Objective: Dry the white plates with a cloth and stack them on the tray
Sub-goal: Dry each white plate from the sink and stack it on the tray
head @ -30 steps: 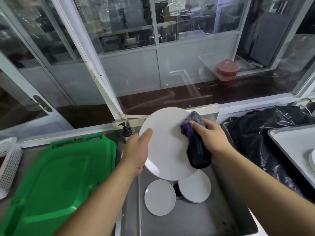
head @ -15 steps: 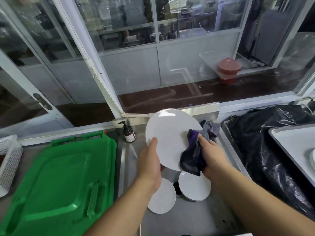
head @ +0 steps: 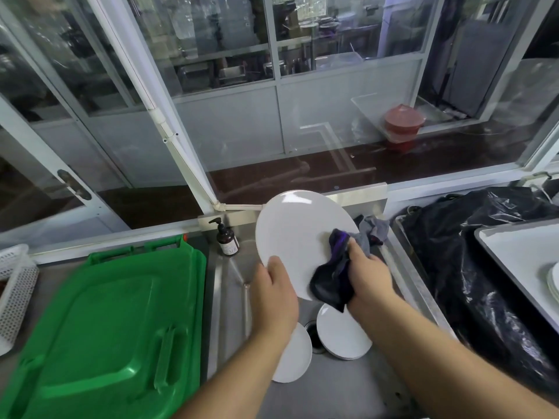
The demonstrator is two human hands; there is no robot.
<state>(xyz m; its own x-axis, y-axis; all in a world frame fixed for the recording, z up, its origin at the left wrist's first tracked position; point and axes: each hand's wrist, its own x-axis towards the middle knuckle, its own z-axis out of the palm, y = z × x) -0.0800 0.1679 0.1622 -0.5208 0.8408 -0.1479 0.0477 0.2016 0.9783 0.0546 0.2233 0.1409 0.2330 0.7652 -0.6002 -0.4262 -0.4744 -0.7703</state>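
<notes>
A large white plate [head: 298,234] is held tilted above the steel sink [head: 338,385]. My left hand [head: 276,293] grips its lower left rim. My right hand [head: 364,272] holds a dark purple and grey cloth [head: 338,267] pressed against the plate's lower right face. Two more white plates lie in the sink: one [head: 295,356] partly hidden under my left wrist, another stack [head: 341,335] beside the drain. At the far right a white tray [head: 514,255] carries stacked plates [head: 553,281] at the frame's edge.
A green plastic lid [head: 109,325] covers the counter left of the sink. A brown pump bottle [head: 227,238] stands at the sink's back corner. A black plastic bag [head: 459,267] lies between sink and tray. A white perforated basket [head: 15,294] sits far left. Glass windows rise behind.
The plate has turned and shifted a little to the right. My right hand with the cloth slid from the plate's upper right down to its lower right. My left hand regripped lower on the rim.
</notes>
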